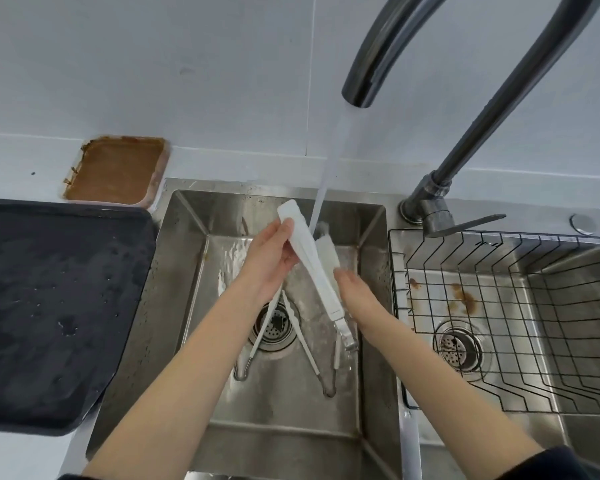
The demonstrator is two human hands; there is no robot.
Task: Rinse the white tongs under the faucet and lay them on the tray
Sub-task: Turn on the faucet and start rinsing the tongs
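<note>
The white tongs [312, 261] slant over the left sink basin [184, 271], tips up and metal hinge end down toward the right. My left hand [271, 261] grips one arm near its tip. My right hand [355, 289] touches the other arm from the right. Water [329, 168] runs from the dark faucet spout [364, 84] and lands on the tongs beside the tips. The dark tray [49, 306] lies on the counter to the left, wet with drops.
Two more white tongs [305, 344] lie on the basin floor around the drain [274, 327]. A wire rack [499, 306] fills the right basin. A stained brown dish [115, 171] sits behind the tray. The faucet lever [465, 225] points right.
</note>
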